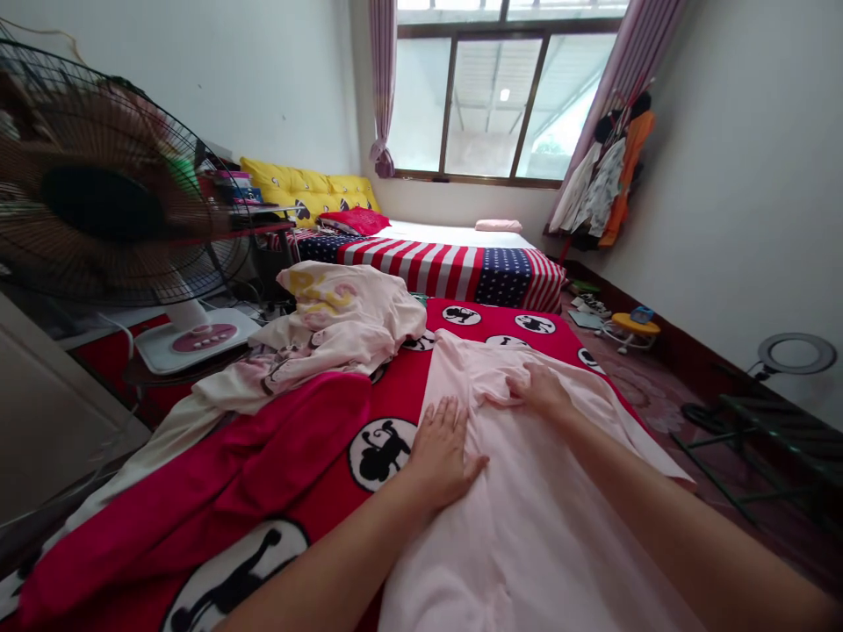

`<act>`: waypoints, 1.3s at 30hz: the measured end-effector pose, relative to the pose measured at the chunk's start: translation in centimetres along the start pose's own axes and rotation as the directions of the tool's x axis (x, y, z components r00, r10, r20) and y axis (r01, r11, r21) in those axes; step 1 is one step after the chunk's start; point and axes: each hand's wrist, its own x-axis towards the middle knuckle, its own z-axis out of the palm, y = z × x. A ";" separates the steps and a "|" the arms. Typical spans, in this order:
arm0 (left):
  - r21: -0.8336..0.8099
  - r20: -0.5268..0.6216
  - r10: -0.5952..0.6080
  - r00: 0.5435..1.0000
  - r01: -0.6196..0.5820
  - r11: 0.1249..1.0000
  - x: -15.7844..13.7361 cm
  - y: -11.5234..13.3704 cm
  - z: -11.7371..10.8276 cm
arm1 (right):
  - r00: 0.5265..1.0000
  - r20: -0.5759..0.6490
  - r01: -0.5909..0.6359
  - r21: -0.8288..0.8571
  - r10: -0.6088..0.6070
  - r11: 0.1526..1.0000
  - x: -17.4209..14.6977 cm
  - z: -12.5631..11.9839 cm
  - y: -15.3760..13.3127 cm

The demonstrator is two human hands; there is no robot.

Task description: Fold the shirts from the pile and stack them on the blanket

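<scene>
Two bare hands, apart from each other, work on a pale pink cloth garment [527, 518], seen through the head camera I watch from afar. Left hand [444, 452] lies palm down near the garment's left edge, fingers extended side by side, thumb held out; I read it as bracing the fabric. Right hand [543, 391] curls its fingers at a rumpled fold toward the far end; I cannot tell whether it pinches cloth or merely rests there.

Beneath stretches a red cover with white round medallions bearing black figures [322, 500], a broad, flattish surface that probably suits laying clothing out. Beyond it stands a second bed with stars-and-stripes cloth down its side [408, 268]. The pink garment runs lengthwise from the camera's near edge, at the right of the cover, giving both arms a straight reach.

Left of it, a smooth magenta cloth garment [263, 465] and a crumpled heap of cream printed clothing [388, 333] lie to one side, leaving the pink piece, I judge, its own room. At far left, a round dark-caged electric fan with a white base [109, 202] faces the room, perhaps for cooling.

Smallest comes the writing: yellow lettering [322, 290] on the cream heap, too broken by folds for me to read. I can make out no brand on the fan.
</scene>
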 end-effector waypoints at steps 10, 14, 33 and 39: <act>-0.066 -0.077 -0.002 0.997 -0.003 0.998 -0.7 0.0 0.4 | 0.999 0.048 -0.011 -0.137 0.018 0.990 3.8 -0.6 -0.4; -0.110 -0.038 0.008 0.999 -0.012 0.994 -0.6 0.4 0.0 | 0.998 -0.005 -0.062 -0.173 0.062 0.983 5.4 -1.3 -0.4; -0.190 -0.004 0.000 1.000 0.000 0.982 -0.9 0.5 -0.7 | 0.994 0.057 0.050 0.515 -0.093 0.856 12.6 8.2 -12.0; -0.178 0.007 -0.004 1.000 0.005 0.984 -0.8 0.4 -0.7 | 0.975 -0.038 0.187 0.677 -0.220 0.712 10.7 6.7 -10.5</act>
